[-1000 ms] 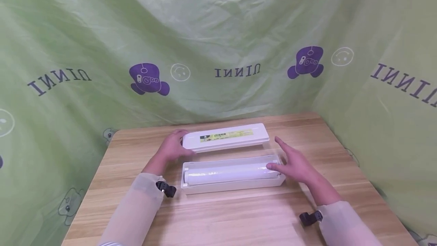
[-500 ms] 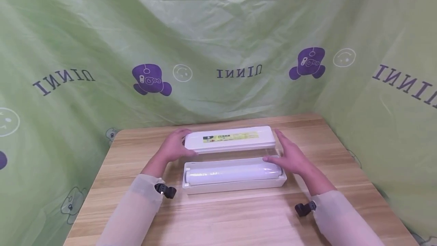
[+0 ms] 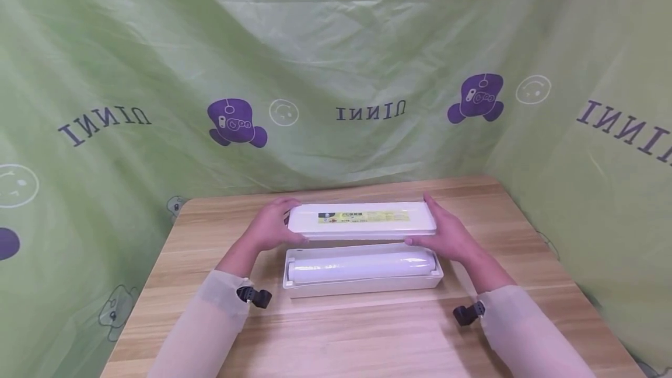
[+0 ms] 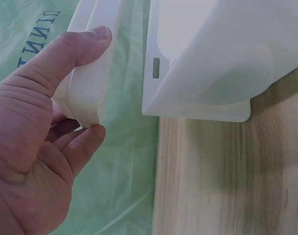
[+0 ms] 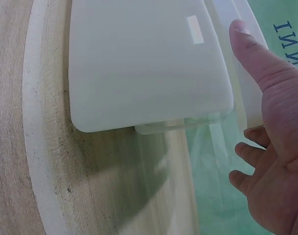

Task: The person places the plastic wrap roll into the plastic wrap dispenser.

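A white lid [image 3: 367, 225] with a yellow label is raised behind its box, level and apart from it. My left hand [image 3: 272, 226] grips the lid's left end. In the left wrist view, its thumb lies on the near side of the lid [image 4: 90, 81] and the fingers curl beneath. My right hand [image 3: 452, 238] holds the right end, thumb along the near edge. Its contact with the lid [image 5: 251, 78] is partly hidden in the right wrist view. In front stands the open white box [image 3: 367, 286], holding a shiny white roll of cling film [image 3: 359, 267].
Box and lid are over a wooden table [image 3: 336, 337]. Its back edge meets a green printed curtain [image 3: 336, 150], which also runs along the sides. Small black cameras [image 3: 254, 296] sit on both pale sleeves.
The lid has shifted right and nearer to the box in the head view, with my left hand on it. My right hand has closed in from beside the lid and taken its right end.
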`<state>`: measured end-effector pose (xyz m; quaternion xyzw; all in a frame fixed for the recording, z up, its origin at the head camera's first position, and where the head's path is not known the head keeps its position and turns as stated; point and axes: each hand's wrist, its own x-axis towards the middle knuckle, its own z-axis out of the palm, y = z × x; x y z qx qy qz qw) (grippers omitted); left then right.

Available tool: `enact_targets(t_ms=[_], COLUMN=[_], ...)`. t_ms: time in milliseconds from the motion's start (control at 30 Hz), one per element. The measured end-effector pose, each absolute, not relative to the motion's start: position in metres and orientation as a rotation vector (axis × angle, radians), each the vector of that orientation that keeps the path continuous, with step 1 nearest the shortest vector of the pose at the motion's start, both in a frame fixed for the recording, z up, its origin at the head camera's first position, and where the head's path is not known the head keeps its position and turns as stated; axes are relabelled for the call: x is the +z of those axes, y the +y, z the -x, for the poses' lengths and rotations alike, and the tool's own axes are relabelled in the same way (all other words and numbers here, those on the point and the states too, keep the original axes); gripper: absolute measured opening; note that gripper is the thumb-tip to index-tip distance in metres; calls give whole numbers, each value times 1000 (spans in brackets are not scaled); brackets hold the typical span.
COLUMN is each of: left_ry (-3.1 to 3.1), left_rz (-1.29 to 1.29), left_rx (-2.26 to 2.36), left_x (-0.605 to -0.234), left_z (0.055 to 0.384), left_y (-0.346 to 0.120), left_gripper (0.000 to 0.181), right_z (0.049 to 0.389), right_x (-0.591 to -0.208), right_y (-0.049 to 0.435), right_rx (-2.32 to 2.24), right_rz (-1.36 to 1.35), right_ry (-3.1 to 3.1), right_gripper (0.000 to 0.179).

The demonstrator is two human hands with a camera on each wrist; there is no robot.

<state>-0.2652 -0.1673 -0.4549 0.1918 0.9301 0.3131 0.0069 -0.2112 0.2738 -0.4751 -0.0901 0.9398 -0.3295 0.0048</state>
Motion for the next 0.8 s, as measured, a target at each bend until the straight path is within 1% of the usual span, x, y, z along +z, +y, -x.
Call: enact_targets(t_ms=[200,400,633,800], left_ry=[2897,2889,2811,2832], left_rz=[-613,-596,-581,-570], left_rx=[1000,994,1102,1073], left_x=[-455,-459,-462,-461], left_z=[261,254,245,239], left_y=[-169,-173,-178,-180], left_gripper=[99,102,102,101], right_z=[210,208,206,204], right_x=[-474,-474,-475,-473], right_y=[275,276,276,276], right_rx=[-1017,-1029,-1024,-998], right_rz=[262,282,319,334], right_ry=[2954,2971,2972,2987], right_gripper=[131,125,125,124])
